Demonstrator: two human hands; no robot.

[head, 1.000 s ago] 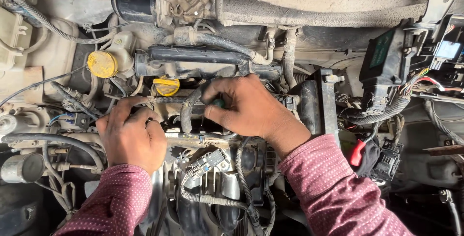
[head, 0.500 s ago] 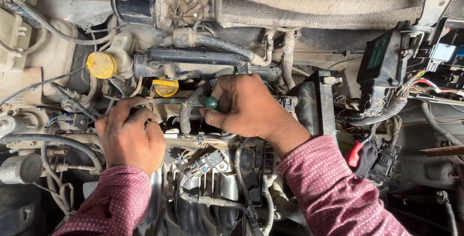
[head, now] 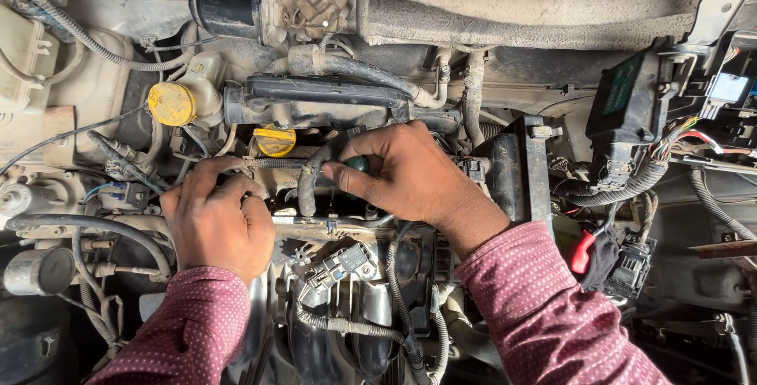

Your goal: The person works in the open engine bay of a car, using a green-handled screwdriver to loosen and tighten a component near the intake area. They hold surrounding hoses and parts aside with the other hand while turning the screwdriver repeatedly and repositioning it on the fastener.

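I look down into a dusty car engine bay. My right hand (head: 410, 176) grips a tool with a green handle (head: 356, 165), its tip hidden among the parts just right of a short black rubber hose (head: 307, 184). My left hand (head: 217, 223) rests on the engine top to the left, fingers curled around a thin corrugated hose (head: 272, 163) near the yellow oil filler cap (head: 275, 141). Both sleeves are maroon with small dots.
A round yellow reservoir cap (head: 172, 104) sits upper left. A black airbox duct (head: 315, 101) runs behind the hands. A fuse box (head: 631, 109) with wire bundles stands on the right, a red clip (head: 582, 252) below it. Hoses and connectors crowd below.
My right hand has shifted slightly, so the green handle shows more between its fingers. My left hand has stayed in place on the hose.
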